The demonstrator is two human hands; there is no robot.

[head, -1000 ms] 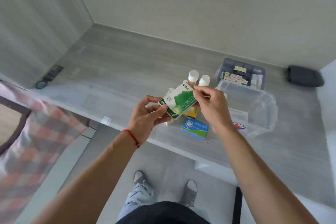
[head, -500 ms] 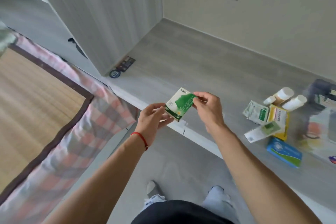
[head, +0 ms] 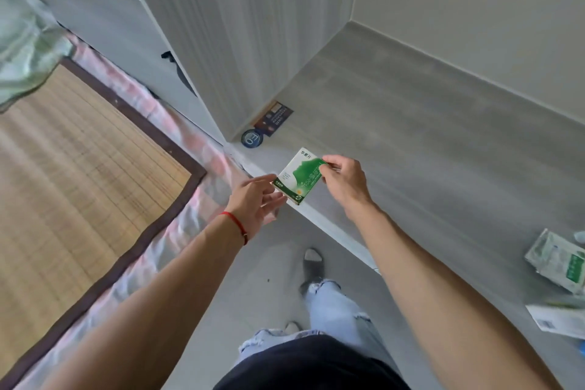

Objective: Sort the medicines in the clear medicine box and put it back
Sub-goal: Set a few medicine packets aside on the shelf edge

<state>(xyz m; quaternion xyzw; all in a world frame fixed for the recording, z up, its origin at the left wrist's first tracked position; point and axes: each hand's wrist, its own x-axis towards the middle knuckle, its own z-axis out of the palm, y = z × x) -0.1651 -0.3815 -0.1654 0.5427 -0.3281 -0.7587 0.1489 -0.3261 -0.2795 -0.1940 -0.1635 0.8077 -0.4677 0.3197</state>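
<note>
A green and white medicine box (head: 299, 176) is held up over the near edge of the grey desk (head: 427, 142). My right hand (head: 343, 182) pinches its upper right corner. My left hand (head: 258, 203), with a red string on the wrist, has its fingers spread and its fingertips at the box's lower left corner. A white and green sachet pack (head: 558, 261) and a white leaflet (head: 557, 321) lie at the desk's right edge of view. The clear medicine box is out of view.
A dark round sticker (head: 251, 138) and a dark card (head: 273, 117) lie in the desk's left corner by the wall panel. A bed with a bamboo mat (head: 72, 161) and a pink checked sheet (head: 190, 142) stands at left. My legs are below.
The view has swung left, so the bottles and clear boxes have left the frame. Both hands carried the green box leftward along the desk edge; my left fingers have loosened.
</note>
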